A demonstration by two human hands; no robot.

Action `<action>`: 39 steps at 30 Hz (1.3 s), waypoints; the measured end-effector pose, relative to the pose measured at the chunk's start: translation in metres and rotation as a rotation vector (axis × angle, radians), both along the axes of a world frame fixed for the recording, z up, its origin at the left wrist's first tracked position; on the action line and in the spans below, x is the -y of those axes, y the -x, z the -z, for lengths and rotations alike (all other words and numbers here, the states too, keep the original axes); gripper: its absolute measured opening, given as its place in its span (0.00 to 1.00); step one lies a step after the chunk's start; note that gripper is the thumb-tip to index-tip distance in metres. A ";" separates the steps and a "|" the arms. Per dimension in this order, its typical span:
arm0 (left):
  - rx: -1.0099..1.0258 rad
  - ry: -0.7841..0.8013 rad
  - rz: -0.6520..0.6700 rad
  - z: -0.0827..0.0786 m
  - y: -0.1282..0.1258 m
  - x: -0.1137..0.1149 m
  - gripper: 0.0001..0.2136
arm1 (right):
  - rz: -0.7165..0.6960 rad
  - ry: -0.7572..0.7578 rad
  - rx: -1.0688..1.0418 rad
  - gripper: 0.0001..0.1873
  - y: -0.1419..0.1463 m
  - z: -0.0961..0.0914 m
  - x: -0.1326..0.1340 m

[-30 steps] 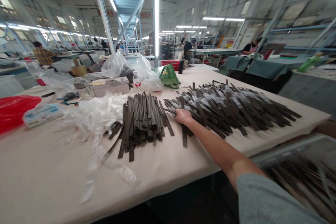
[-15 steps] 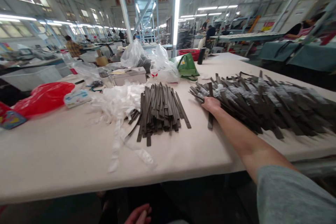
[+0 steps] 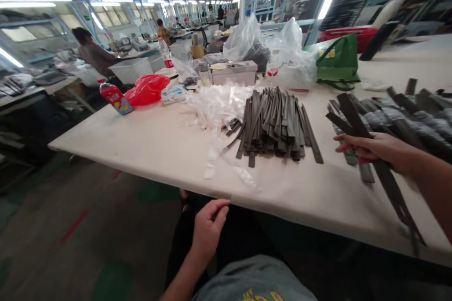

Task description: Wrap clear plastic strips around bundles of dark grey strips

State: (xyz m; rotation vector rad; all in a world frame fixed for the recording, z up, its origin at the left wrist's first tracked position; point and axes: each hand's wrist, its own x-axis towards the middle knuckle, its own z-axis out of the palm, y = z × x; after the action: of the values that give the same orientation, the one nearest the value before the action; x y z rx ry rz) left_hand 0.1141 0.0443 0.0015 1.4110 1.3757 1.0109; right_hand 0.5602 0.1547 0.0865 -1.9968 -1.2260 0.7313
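Note:
My right hand [image 3: 379,150] is closed around a few dark grey fabric strips [image 3: 390,188], held slantwise above the table at the right. Behind it lie wrapped bundles of similar strips [image 3: 406,117], with pale wrapping round their middles. My left hand [image 3: 210,225] is over my lap at the table's front edge, thumb and forefinger pinched together; whether anything is between them I cannot make out. Between the two hands, farther back, a loose pile of dark grey strips [image 3: 275,124] lies on the table. A heap of white crumpled ribbon [image 3: 219,103] touches its left side.
On the pale-covered table [image 3: 141,146] stand a red bottle [image 3: 116,98], a red plastic bag [image 3: 150,88], a tissue pack [image 3: 173,94], a box [image 3: 235,74], clear plastic bags [image 3: 296,66] and a green bag [image 3: 339,61]. A person [image 3: 93,54] sits farther left.
My right hand has drawn back from the bundles toward me, lifting grey strips. My left hand has risen from my lap to the table edge. The view has turned left.

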 end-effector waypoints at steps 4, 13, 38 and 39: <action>-0.334 -0.460 0.238 -0.015 -0.026 -0.022 0.14 | -0.238 0.195 -0.481 0.25 0.039 0.008 0.042; -0.525 -0.629 0.377 -0.003 -0.047 -0.045 0.05 | -0.502 0.361 -0.495 0.30 0.144 0.025 0.075; -0.669 -0.520 0.352 -0.003 -0.054 -0.077 0.05 | -0.471 0.295 -0.328 0.16 0.191 0.044 0.034; -0.654 -0.534 0.346 -0.002 -0.053 -0.077 0.05 | -0.470 0.291 -0.330 0.16 0.192 0.044 0.034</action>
State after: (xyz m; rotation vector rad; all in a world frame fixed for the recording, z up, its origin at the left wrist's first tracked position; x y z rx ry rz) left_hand 0.1671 0.1213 0.0031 2.4420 1.2644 0.7341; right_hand 0.3686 0.1206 0.0424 -1.7154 -1.4595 1.4795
